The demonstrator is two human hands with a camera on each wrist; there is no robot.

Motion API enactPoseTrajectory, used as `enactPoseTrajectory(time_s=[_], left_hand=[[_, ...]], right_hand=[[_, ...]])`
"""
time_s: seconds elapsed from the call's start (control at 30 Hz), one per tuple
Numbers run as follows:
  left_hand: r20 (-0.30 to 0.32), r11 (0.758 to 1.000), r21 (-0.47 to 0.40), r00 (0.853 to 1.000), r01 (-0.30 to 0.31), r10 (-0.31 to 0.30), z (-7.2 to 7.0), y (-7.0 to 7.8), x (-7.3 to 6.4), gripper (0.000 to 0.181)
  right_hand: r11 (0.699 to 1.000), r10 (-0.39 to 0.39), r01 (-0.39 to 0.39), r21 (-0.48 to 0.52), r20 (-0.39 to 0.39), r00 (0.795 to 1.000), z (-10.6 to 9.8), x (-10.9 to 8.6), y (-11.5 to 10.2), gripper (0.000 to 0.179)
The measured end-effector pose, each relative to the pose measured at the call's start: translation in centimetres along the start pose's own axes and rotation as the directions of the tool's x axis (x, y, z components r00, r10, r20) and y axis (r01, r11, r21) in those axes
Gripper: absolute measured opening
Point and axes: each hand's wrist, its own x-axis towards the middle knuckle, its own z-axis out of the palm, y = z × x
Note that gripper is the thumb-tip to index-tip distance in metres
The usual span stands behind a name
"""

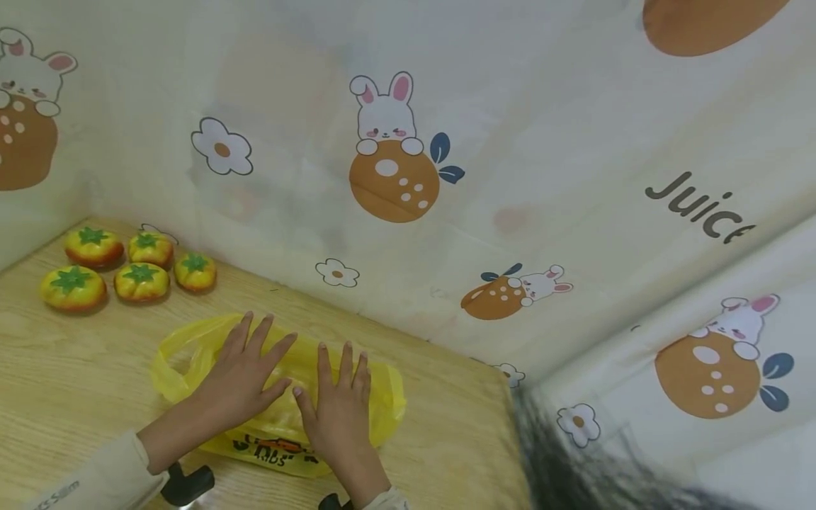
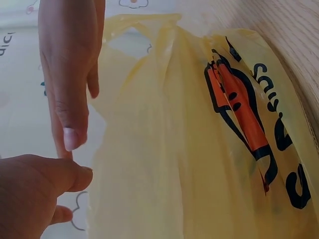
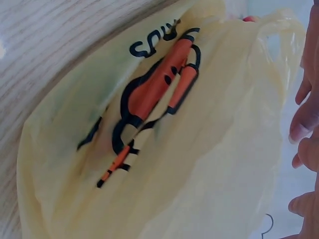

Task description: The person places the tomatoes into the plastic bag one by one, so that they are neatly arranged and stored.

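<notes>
A thin yellow plastic bag (image 1: 382, 404) with loop handles lies on the wooden table, puffed and creased. My left hand (image 1: 245, 368) hovers over its left half with straight, spread fingers. Over the right half is my right hand (image 1: 341, 411), its fingers also straight and pointing to the far side. The two thumbs come close together above the bag's middle. Neither hand grips anything. Black lettering and an orange cartoon print (image 2: 244, 112) run along the bag's near side. From the right wrist, the same yellow bag (image 3: 209, 164) shows deep folds across the print.
At the table's far left corner sit several yellow-orange fruits (image 1: 142, 282) with green leafy tops, persimmon-like. A cream curtain (image 1: 287, 198) printed with rabbits and flowers hangs along the table's back edge. Dark fuzzy material (image 1: 574, 460) shows at the lower right.
</notes>
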Motion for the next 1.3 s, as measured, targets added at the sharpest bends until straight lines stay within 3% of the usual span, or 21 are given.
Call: enactPoseTrajectory(time_s=[0.23, 0.5, 0.77, 0.97, 1.13, 1.3], left_hand=[[-0.001, 1.000, 0.009, 1.000, 0.003, -0.003, -0.3, -0.1, -0.1, 0.062], [0.024, 0.999, -0.026, 0.999, 0.028, -0.027, -0.6, -0.2, -0.3, 0.061], [0.005, 1.000, -0.006, 1.000, 0.019, -0.019, -0.8, -0.3, -0.1, 0.061], [0.000, 1.000, -0.014, 1.000, 0.019, -0.019, -1.0, -0.4, 0.0, 0.061], [0.020, 0.999, -0.044, 0.999, 0.032, -0.031, -1.2, -0.4, -0.2, 0.059], [0.035, 0.996, -0.084, 0.999, 0.035, -0.032, -1.6, -0.4, -0.3, 0.058]], right_hand=[[1.000, -0.013, 0.012, -0.016, -0.046, 0.999, -1.2, 0.1, 0.3, 0.068], [0.997, 0.007, 0.001, 0.075, -0.102, 0.995, -2.5, 0.1, 1.7, 0.066], [0.988, 0.036, -0.017, 0.152, -0.125, 0.992, -3.2, -0.2, 3.6, 0.066], [0.973, 0.103, -0.064, 0.221, -0.169, 0.980, -2.6, -0.8, 6.5, 0.064], [0.936, 0.157, -0.082, 0.342, -0.199, 0.967, -1.3, -1.5, 7.8, 0.058], [0.923, 0.138, -0.011, 0.384, -0.302, 0.943, 0.7, -2.1, 8.1, 0.053]])
